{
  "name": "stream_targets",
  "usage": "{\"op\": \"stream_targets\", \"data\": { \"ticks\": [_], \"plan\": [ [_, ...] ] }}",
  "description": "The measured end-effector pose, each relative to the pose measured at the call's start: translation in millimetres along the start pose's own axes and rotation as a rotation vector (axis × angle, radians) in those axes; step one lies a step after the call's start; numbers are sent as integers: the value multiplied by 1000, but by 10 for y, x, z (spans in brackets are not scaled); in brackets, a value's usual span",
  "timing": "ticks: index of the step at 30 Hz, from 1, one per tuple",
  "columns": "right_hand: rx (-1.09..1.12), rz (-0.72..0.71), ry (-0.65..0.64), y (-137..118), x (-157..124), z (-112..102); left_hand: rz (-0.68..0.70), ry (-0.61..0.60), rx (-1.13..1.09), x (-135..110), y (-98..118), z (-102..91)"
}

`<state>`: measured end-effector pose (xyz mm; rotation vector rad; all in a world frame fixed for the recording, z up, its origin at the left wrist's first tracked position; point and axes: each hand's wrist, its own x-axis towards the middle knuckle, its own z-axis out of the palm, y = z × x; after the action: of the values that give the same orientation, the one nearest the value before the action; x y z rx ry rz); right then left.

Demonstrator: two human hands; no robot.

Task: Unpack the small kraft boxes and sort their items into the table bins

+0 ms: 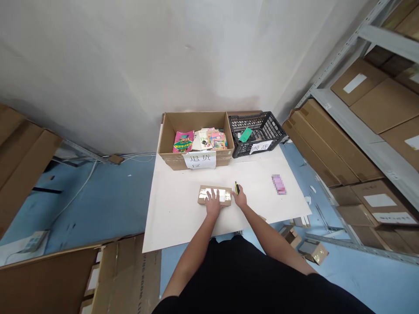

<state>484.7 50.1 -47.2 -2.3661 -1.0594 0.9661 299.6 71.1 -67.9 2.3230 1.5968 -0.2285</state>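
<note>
A small brown cardboard box (225, 199) with a white label and shiny tape lies on the white table near its front edge. My left hand (213, 203) rests on top of it, fingers spread over the label. At the box's right end, my right hand (241, 198) is closed around a yellow and black utility knife (237, 188), which points up and away from me. Whether the blade is out is too small to tell.
Behind the small box stands an open carton (172, 161) of books. A black plastic crate (258, 150) with a green item adjoins it. A blurred purple item (279, 184) lies on the table (176, 209). Shelves of cartons (369, 104) line the right side.
</note>
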Motion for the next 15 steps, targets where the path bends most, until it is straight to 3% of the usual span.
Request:
{"op": "stream_targets", "data": {
  "ticks": [6, 8, 11, 15],
  "plan": [
    [427, -41, -172, 184, 39, -207, 27, -8, -76, -56, -79, -122],
    [512, 6, -240, 288, -8, -215, 24, 23, -76, -46, -92, -140],
    [551, 108, -285, 393, -37, -194, 1, 60, -64, -50, -16, -110],
    [465, 92, -322, 392, 35, -163, 12, 59, -76, -59, 64, -46]
  ]
}}
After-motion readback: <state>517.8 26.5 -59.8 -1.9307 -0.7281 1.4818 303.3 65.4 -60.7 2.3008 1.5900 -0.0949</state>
